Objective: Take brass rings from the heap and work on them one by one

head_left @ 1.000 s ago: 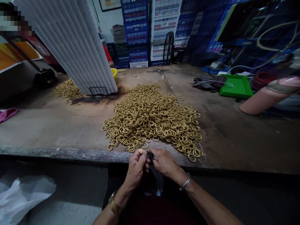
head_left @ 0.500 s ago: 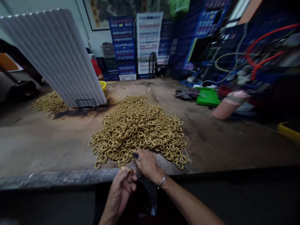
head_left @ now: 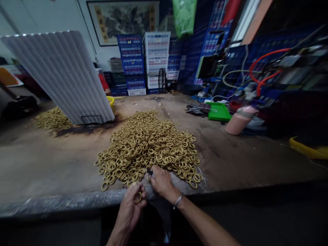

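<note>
A wide heap of brass-coloured rings (head_left: 153, 143) lies on the worn table. My left hand (head_left: 130, 203) is just off the table's front edge, its fingers closed on one brass ring (head_left: 138, 197) whose round face shows. At the front of the heap, my right hand (head_left: 162, 182) rests with its fingers curled down against the rings. A small dark piece (head_left: 149, 172) sits at its fingertips; whether it is a finger cover or something held cannot be made out. A metal bangle (head_left: 178, 201) circles the right wrist.
A ribbed pale panel (head_left: 61, 75) leans in a wire stand (head_left: 92, 120) at the left, with a second ring pile (head_left: 52, 119) behind. To the right are a green tray (head_left: 219, 112) and a pink bottle (head_left: 241, 120). Stacked crates (head_left: 156, 51) stand at the back.
The camera view has shifted, so the scene sits lower. In my left hand the ring has turned to show its face. My right hand stays at the heap's front edge.
</note>
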A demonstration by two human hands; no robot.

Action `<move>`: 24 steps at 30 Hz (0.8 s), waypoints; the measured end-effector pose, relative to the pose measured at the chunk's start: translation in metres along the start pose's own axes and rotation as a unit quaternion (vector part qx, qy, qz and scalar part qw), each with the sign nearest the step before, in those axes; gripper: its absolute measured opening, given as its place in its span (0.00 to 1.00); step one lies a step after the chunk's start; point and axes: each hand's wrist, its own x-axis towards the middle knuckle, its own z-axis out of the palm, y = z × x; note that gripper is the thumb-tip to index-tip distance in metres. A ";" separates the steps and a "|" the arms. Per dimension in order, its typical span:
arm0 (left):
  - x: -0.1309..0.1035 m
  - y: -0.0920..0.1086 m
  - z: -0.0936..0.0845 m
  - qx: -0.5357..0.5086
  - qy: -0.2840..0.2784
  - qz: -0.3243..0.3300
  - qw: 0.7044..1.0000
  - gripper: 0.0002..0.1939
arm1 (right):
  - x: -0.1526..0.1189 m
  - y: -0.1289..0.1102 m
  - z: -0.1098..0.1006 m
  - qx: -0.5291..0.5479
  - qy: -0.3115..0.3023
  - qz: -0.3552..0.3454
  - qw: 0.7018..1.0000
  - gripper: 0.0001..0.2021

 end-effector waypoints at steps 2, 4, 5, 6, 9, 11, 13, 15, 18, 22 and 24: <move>0.000 0.001 0.002 0.030 0.008 0.030 0.999 0.15 | 0.000 0.002 -0.001 -0.002 -0.009 -0.007 1.000 0.08; 0.000 0.001 0.001 0.044 0.013 0.051 0.998 0.16 | 0.000 0.003 -0.002 -0.005 -0.013 -0.030 0.999 0.10; 0.000 0.001 0.001 0.053 0.015 0.058 0.997 0.16 | -0.001 0.004 -0.003 -0.007 -0.015 -0.036 0.999 0.10; 0.000 0.000 0.000 0.064 0.018 0.064 0.996 0.16 | -0.001 0.003 -0.003 -0.009 -0.018 -0.037 0.999 0.11; -0.001 -0.002 -0.001 0.109 0.026 0.079 0.991 0.16 | 0.001 0.003 -0.004 -0.014 -0.029 -0.027 0.999 0.10; -0.001 -0.003 0.000 0.147 0.031 0.086 0.985 0.16 | 0.001 0.003 -0.003 -0.011 -0.025 -0.030 0.999 0.10; 0.000 -0.005 0.000 0.184 0.037 0.091 0.978 0.15 | 0.002 0.004 -0.002 -0.004 -0.011 -0.041 0.999 0.10; 0.001 -0.006 0.001 0.208 0.040 0.094 0.973 0.16 | 0.001 0.007 0.001 0.007 0.000 -0.052 0.999 0.10; 0.003 -0.007 0.002 0.219 0.036 0.107 0.969 0.16 | -0.002 0.012 0.003 0.043 0.006 -0.080 0.996 0.09; 0.005 -0.007 0.006 0.250 0.028 0.117 0.961 0.16 | -0.007 0.014 0.002 0.116 0.035 -0.144 0.982 0.08; 0.005 -0.005 0.007 0.274 0.011 0.121 0.954 0.15 | -0.009 0.012 -0.002 0.143 0.034 -0.175 0.974 0.07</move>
